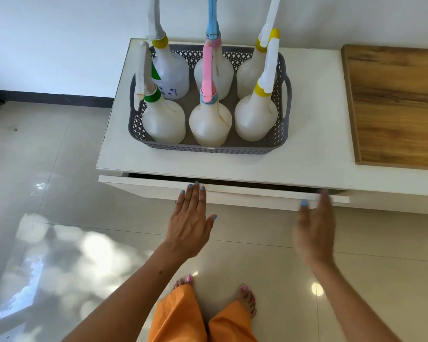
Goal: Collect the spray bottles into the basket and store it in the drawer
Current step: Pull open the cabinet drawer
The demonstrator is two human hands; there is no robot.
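Six translucent white spray bottles [210, 119] stand upright in two rows of three inside a grey perforated plastic basket [208, 149] with side handles, their collars yellow, green, pink and blue, their trigger heads white, pink and blue. The basket sits on the white desk [307, 149], near its left end. Directly below, the white drawer [232, 191] is pulled slightly open.

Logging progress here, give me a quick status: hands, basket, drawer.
Left hand open, fingertips at drawer front; right hand open, blurred. Basket on cabinet top, six spray bottles inside. Drawer barely open; nothing blocking.
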